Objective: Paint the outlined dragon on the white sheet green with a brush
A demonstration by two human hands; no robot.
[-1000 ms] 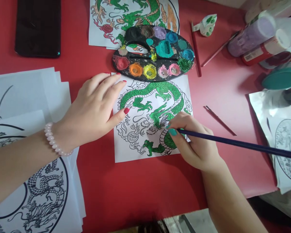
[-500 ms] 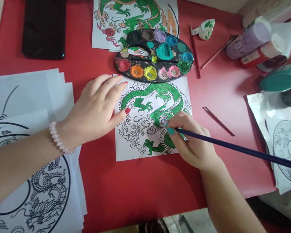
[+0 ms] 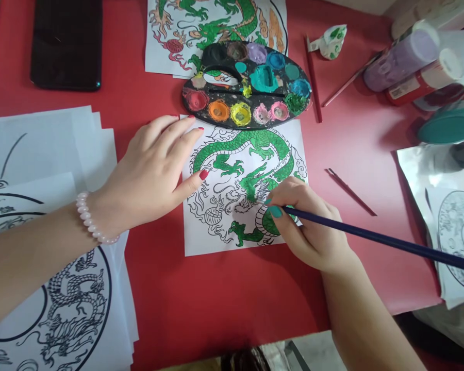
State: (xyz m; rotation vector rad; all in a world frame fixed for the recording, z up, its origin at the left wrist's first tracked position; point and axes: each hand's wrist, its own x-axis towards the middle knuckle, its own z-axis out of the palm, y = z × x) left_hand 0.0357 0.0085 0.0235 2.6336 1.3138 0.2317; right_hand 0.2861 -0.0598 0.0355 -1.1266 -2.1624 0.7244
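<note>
A dragon drawing (image 3: 224, 180) on white paper lies in the middle, its body and legs largely painted green, its mane and flames still bare outline. My right hand (image 3: 309, 224) pinches a long dark blue paintbrush (image 3: 375, 236), whose tip is at the dragon's head; the bristles are partly hidden by the fingers. Flat on the paper's left edge rests my left hand (image 3: 158, 175), fingers stretched, holding nothing. Just above, a black paint palette (image 3: 232, 122) with wells of several colours overlaps the top of the drawing.
Behind the palette lies another coloured dragon sheet (image 3: 164, 59). A black phone (image 3: 66, 44) and printed sheets (image 3: 96, 170) are at left. On the right are thin red brushes (image 3: 351, 191), a crumpled paint-stained tissue (image 3: 332, 42), paint bottles (image 3: 402, 56) and more papers (image 3: 421, 170).
My right hand and the brush have shifted very slightly right and down from the dragon's head. My left hand stays on the paper. The whole view has moved a little.
</note>
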